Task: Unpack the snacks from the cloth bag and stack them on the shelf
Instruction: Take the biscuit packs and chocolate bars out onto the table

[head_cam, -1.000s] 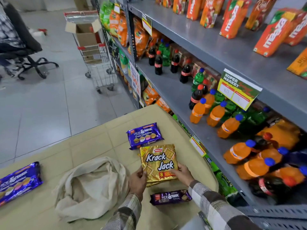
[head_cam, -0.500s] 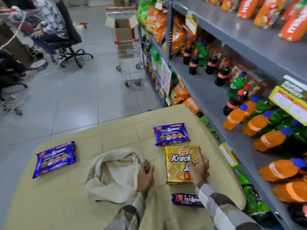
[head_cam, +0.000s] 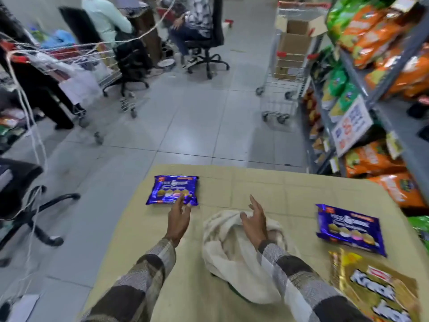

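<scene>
Now left hand (head_cam: 178, 219) at purple packet (head_cam: 173, 190)

A supermarket aisle: snack-stocked shelves (head_cam: 380, 94) with price tags (head_cam: 351, 126), wire shopping trolley (head_cam: 286, 73).

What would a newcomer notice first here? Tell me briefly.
The two bare hands over the beige table: the left hand reaching the far-left purple biscuit pack, the right hand above the crumpled cloth bag. Right of it lie another purple pack and a gold Krack Jack pack.
</scene>
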